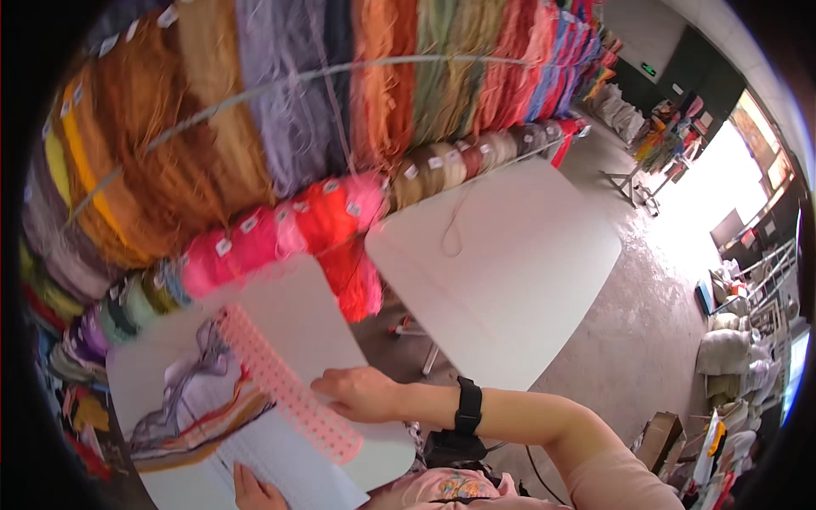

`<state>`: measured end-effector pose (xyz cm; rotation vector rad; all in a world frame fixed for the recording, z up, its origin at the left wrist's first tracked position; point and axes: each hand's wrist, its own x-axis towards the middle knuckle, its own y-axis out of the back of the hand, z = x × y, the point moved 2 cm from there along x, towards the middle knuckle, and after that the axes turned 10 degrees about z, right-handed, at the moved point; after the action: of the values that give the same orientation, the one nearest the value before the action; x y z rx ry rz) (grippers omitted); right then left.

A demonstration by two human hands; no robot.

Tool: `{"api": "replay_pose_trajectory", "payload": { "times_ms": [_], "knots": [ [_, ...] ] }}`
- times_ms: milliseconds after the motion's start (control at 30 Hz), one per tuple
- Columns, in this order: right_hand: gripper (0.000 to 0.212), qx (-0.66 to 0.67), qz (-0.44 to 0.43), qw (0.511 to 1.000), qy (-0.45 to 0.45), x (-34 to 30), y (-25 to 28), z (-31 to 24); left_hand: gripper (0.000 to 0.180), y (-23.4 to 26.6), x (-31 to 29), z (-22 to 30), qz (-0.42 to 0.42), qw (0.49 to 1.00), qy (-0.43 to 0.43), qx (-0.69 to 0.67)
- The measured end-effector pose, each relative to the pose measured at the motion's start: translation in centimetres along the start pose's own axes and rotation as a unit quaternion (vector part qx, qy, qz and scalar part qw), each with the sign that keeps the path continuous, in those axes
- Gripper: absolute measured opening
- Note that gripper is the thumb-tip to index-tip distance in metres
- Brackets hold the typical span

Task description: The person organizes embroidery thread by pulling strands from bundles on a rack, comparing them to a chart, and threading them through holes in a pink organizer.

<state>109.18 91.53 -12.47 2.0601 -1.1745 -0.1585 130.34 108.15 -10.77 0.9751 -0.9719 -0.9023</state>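
Yarn skeins (297,110) crowd the far edge of our white table (306,319); slanting toward its near-right corner, the dotted pink strip (285,387) looks light, bendy, best pinched by its long edges. Our right hand (361,393) curls beside it, elbow bent; our left hand (259,491) is at the white sheet (297,450): either grip, we can't tell!

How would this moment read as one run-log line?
Left hand: at white rectangular sheet | right hand: at long pink dotted strip, grip unclear | nearby: grey and orange yarn strands on white table
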Motion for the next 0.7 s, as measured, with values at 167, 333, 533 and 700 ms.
{"api": "replay_pose_trajectory", "payload": {
  "times_ms": [167,333,533,700],
  "knots": [
    [0.024,0.105,-0.042,0.993,-0.043,-1.6,4.8,2.7,0.037,-0.6,0.0,1.3,-0.038,0.998,0.051,-0.014],
    [0.017,0.257,-0.028,0.959,-0.114,-1.8,10.0,4.9,0.039,-1.0,-0.4,0.9,-0.021,0.996,0.083,0.016],
    [0.016,0.399,0.014,0.864,-0.305,-2.9,18.0,10.7,0.039,-1.4,-0.2,2.2,0.004,0.995,0.098,0.024],
    [0.015,0.413,0.094,0.843,-0.333,-4.2,24.1,16.2,0.036,-2.7,-0.5,1.5,0.052,0.993,0.083,0.061]
  ]
}}
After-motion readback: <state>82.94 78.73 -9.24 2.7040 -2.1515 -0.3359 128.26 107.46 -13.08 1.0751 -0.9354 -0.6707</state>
